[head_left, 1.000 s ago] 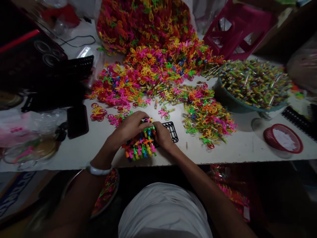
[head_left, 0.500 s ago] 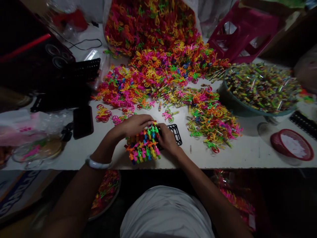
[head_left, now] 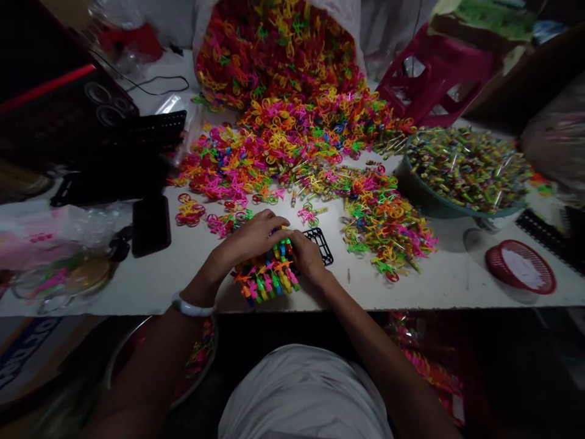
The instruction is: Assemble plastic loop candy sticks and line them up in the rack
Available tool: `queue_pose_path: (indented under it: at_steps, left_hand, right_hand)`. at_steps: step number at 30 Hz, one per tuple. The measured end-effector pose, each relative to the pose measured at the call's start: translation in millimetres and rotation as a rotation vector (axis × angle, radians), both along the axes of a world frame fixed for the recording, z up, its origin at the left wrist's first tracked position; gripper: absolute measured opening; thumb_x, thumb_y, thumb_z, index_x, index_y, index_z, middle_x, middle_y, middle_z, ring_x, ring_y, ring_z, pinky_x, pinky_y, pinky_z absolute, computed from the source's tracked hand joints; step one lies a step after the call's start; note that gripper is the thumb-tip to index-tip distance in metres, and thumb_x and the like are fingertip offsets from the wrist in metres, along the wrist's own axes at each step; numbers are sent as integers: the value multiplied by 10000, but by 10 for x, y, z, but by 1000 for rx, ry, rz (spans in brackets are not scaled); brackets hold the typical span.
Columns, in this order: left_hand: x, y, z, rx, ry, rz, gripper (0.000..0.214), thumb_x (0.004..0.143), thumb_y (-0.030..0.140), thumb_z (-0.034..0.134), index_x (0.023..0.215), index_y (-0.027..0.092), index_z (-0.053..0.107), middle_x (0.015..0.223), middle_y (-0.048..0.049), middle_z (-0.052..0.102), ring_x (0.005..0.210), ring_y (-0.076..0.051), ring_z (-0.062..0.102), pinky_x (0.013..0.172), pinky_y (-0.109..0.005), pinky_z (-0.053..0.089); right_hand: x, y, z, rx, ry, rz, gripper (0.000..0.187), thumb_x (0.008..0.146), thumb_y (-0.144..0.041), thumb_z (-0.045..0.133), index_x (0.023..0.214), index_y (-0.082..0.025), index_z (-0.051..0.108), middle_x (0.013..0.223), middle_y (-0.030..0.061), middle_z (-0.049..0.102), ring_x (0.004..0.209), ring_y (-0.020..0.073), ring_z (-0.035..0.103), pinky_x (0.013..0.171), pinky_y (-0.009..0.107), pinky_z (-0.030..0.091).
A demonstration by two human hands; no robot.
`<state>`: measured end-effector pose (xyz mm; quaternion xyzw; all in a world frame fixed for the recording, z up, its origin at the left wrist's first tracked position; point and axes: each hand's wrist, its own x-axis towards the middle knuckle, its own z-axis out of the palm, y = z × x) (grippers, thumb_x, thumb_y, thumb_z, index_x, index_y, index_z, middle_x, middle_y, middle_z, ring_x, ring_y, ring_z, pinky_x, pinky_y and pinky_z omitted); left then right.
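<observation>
A block of small colourful plastic toy pieces [head_left: 267, 281], packed in rows, stands near the front edge of the white table. My left hand [head_left: 256, 235] is bent over its top, fingers closed on the upper pieces. At its right side, my right hand [head_left: 308, 255] is closed against the block, its fingertips partly hidden. Just beyond the right hand lies a black plastic grid rack [head_left: 325, 245], flat on the table. A pink and green toy piece [head_left: 309, 214] lies behind the hands with a small wrapped candy-like stick beside it.
Loose toy pieces [head_left: 274, 146] spill from a big white sack [head_left: 359, 36] at the back. On the right are a green basin [head_left: 420, 195] of small wrapped sticks and a red basket [head_left: 496, 268]. A phone [head_left: 150, 225] and black racks [head_left: 109, 183] lie left.
My left hand has moved slightly right over the top of the block, and its fingers now reach toward my right hand. The view has shifted a little. The block stays in place.
</observation>
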<state>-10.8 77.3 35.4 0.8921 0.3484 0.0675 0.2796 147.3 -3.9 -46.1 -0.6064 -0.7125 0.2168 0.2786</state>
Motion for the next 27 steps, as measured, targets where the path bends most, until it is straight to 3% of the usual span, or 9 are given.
queue_pose_path:
  at_steps: [4,6,10,14,18,22,27]
  left_hand:
    - [23,-50,-7,77,-52,60,454,956,535,349,1114,198,610,1093,-82,580,1070,-220,561,960,-347,437]
    - [33,-94,3,101,-64,87,434,973,500,329,1093,189,605,1098,-80,601,1053,-216,577,935,-340,443]
    - [56,-160,35,84,-66,146,402,983,468,322,1037,200,617,1040,-57,655,993,-213,606,876,-334,449]
    - [73,-188,77,58,-39,207,391,975,481,335,1060,218,613,1043,-50,673,962,-218,618,819,-328,445]
    - [81,-205,117,34,-3,224,391,968,505,332,1047,240,609,995,-36,684,909,-217,628,750,-315,430]
    - [86,-206,116,21,8,240,380,966,495,333,1045,244,607,1003,-34,685,903,-213,627,729,-307,418]
    - [91,-207,92,21,-17,238,366,966,493,347,1062,247,602,1039,-30,681,945,-211,624,777,-307,425]
  right_hand:
    - [117,12,1,88,118,47,415,810,-62,432,1165,-198,600,1061,72,641,960,204,591,833,305,481]
    - [269,96,70,126,110,-30,426,789,-45,424,1134,-200,619,1053,70,644,973,202,586,860,310,470]
    - [661,405,220,101,-168,-286,357,818,-92,436,1090,-184,650,1122,111,618,979,230,561,828,325,437]
    - [878,556,243,0,-353,-259,187,828,-160,482,881,-162,661,971,119,626,883,229,540,763,321,404]
    - [839,399,223,53,-110,-298,115,814,-228,538,888,-177,608,932,79,618,806,195,541,721,300,405]
    - [716,225,204,-58,212,-359,138,745,-291,616,828,-200,556,797,6,611,662,154,518,644,275,409]
    - [556,135,118,-116,454,-281,194,727,-317,629,875,-207,571,773,-16,610,721,164,558,660,270,441]
